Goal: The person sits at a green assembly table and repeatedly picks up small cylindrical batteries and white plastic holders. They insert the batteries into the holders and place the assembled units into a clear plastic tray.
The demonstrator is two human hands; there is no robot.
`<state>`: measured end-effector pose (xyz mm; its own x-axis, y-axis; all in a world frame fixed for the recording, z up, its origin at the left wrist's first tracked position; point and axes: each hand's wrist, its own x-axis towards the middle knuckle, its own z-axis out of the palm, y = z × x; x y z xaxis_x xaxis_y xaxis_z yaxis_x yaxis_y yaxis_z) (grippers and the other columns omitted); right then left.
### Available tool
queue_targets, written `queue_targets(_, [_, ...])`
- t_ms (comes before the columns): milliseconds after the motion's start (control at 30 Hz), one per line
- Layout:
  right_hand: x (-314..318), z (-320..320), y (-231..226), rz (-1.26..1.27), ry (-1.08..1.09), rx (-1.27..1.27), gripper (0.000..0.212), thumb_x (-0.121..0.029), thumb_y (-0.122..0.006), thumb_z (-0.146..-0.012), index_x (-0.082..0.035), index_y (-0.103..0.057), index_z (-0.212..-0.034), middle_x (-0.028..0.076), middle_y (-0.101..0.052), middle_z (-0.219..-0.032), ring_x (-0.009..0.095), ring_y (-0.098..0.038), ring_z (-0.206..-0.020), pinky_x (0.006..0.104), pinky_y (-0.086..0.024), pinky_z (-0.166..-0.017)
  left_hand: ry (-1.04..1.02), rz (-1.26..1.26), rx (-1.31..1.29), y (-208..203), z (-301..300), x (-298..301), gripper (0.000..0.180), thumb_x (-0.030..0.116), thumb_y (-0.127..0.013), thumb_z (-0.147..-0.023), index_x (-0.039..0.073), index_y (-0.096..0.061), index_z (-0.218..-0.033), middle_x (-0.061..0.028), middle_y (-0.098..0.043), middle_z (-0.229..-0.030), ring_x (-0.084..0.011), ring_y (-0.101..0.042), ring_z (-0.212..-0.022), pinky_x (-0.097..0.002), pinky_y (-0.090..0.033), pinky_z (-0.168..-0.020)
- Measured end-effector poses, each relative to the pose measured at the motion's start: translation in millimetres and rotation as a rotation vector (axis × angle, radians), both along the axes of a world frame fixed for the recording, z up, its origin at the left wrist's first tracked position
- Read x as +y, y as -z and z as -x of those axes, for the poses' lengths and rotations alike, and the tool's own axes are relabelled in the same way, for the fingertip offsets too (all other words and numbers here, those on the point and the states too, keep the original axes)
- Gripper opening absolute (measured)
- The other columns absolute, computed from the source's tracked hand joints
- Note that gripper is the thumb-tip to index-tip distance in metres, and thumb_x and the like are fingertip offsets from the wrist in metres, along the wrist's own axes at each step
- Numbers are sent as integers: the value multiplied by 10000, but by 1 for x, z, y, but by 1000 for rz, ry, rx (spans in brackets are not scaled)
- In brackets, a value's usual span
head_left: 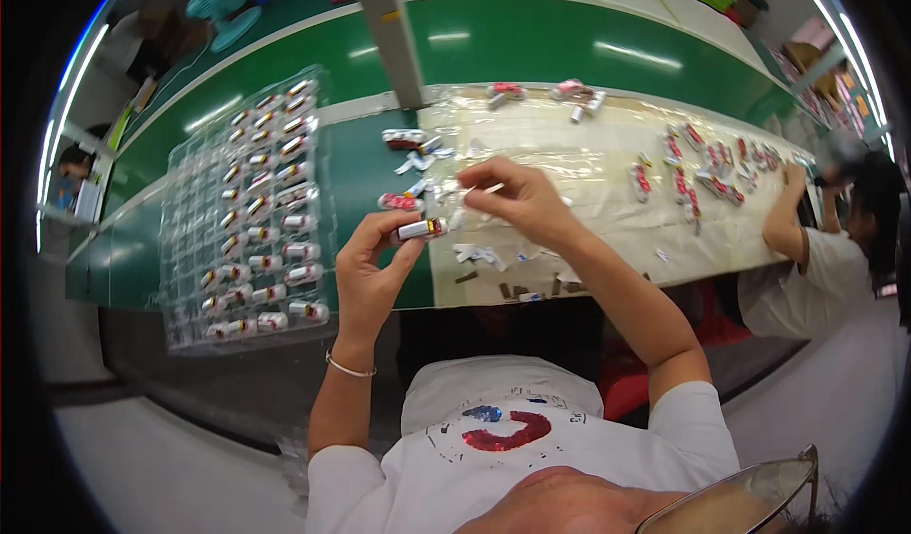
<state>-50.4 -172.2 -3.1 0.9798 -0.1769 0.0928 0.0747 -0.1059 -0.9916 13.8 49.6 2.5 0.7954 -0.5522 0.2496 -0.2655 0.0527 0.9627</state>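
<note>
My left hand (pixel 373 257) is closed around a small white cylinder (pixel 418 230) with a dark, red and yellow end. It is held level between thumb and fingers above the table's near part. To its right my right hand (pixel 520 199) pinches a small white strip (pixel 486 189), apart from the cylinder. A red-and-white piece (pixel 399 202) lies just beyond my left hand, and a white and dark red one (pixel 404 138) lies farther back. Scattered small white and blue slips (pixel 415 163) lie near them. More white slips (pixel 479 255) lie below my right hand.
A clear plastic tray (pixel 190 211) at the left holds several similar white cylinders in its right-hand columns. Red-and-white pieces (pixel 679 181) lie grouped on the cream sheet (pixel 579 168) at the right, near another person (pixel 816 273). A grey post (pixel 387 36) rises at the table's back.
</note>
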Motion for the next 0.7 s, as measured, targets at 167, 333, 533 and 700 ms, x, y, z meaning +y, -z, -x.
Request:
queue_targets(167, [-64, -51, 31, 479, 307, -96, 362, -178, -723, -831, -69, -645, -1168, 34, -586, -962, 115, -524, -745, 245, -456, -676, -220, 103, 130, -2, -39, 60, 217, -17, -632, -861, -4, -646, -1077, -31, -661, -1011, -74, -613, -910, -210, -487, -803])
queue_targets(333, [-79, -81, 37, 1015, 370, -101, 339, -281, -651, -877, -107, -638, -1168, 89, -567, -982, 250, -587, -855, 375, -461, -765, -550, 66, -45, 7, -82, 150, 200, -7, -631, -856, 14, -651, -1053, -27, -670, -983, -62, -615, -856, -189, -483, -731])
queue_targets(533, [-71, -77, 24, 1071, 354, 28, 201, -238, -655, -866, -52, -621, -933, 96, -583, -1009, 292, -587, -916, 395, -457, -778, -909, -269, -297, 24, -145, 260, 190, 63, -681, -820, 33, -679, -1008, -59, -686, -944, -139, -645, -840, -268, -497, -741])
queue_targets(700, [-83, -67, 28, 920, 417, 13, 144, -102, -671, -837, -10, -609, -929, 102, -632, -818, 226, -592, -701, 346, -472, -678, -841, -674, -526, 10, -173, 270, 214, 87, -687, -789, 80, -695, -1002, -81, -704, -991, -273, -648, -924, -366, -469, -892])
